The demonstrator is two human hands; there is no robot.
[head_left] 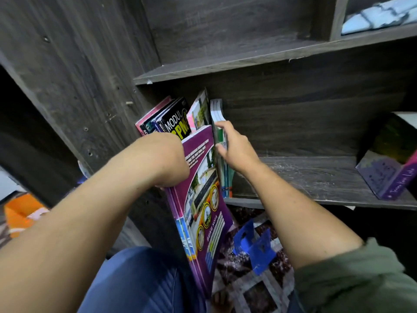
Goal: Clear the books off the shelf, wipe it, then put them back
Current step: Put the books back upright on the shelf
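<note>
Left grip (173, 161): fingers curled round the top edge of a bundle of purple workbooks (200, 199), holding them upright; fingertips hidden behind the covers. The bundle's long axis runs steeply down toward the person's lap, lower end off the shelf edge and well below it.

Right grip (234, 145): fingers loosely spread, thumb and fingertips touching the thin green-spined books (222, 154) that stand just right of the bundle. Whether it pinches them or only steadies them, cannot tell.

Relation for the next move: the standing books lie directly beyond and between both hands; the left hand is nearer the black "MODUL" book (178, 125) and pink-spined books at the shelf's left wall, the right nearer the thin ones.

Shelf (304, 175): the board right of the books is bare, dusty-looking. A purple box-like book (388, 175) sits at far right. Upper compartment holds a pale blue cloth (374, 16). A blue bookend (252, 249) lies on the patterned floor covering below.

Judgement: clearing or restocking, cannot say which.
</note>
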